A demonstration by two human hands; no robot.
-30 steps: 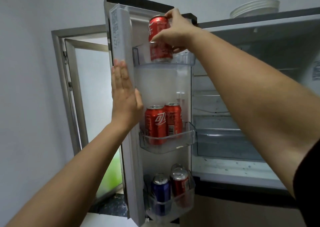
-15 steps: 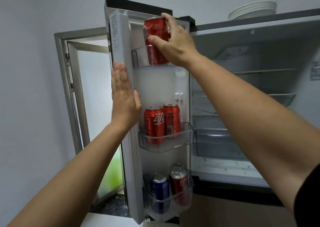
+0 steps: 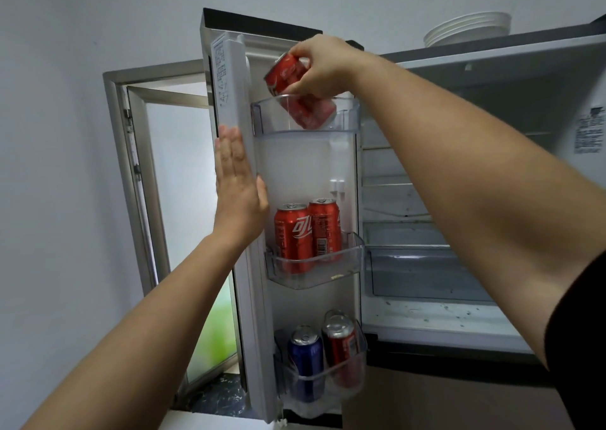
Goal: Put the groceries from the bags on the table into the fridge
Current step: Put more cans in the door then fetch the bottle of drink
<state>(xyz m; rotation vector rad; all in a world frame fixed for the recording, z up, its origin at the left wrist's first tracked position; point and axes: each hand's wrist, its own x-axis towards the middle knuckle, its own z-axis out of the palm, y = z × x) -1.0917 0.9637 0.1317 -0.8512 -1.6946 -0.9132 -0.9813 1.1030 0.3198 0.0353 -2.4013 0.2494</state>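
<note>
My right hand (image 3: 323, 65) grips a red cola can (image 3: 285, 72) near its top. The can is tilted, its lower half inside the clear top door bin (image 3: 347, 114) of the open fridge door (image 3: 229, 78). My left hand (image 3: 237, 180) lies flat with fingers together against the door's inner edge, holding nothing. Two red cans (image 3: 306, 232) stand upright in the middle door bin (image 3: 355, 251). A blue can (image 3: 306, 360) and a red can (image 3: 341, 347) stand in the bottom bin, with another can top just behind them.
The fridge interior (image 3: 426, 265) at the right shows bare shelves and a clear drawer. A stack of white plates (image 3: 469, 29) sits on top of the fridge. A metal-framed window (image 3: 147, 200) stands behind the door at the left.
The can in my right hand has tipped from upright to tilted and sunk lower into the top door bin. My left hand has stayed on the door edge.
</note>
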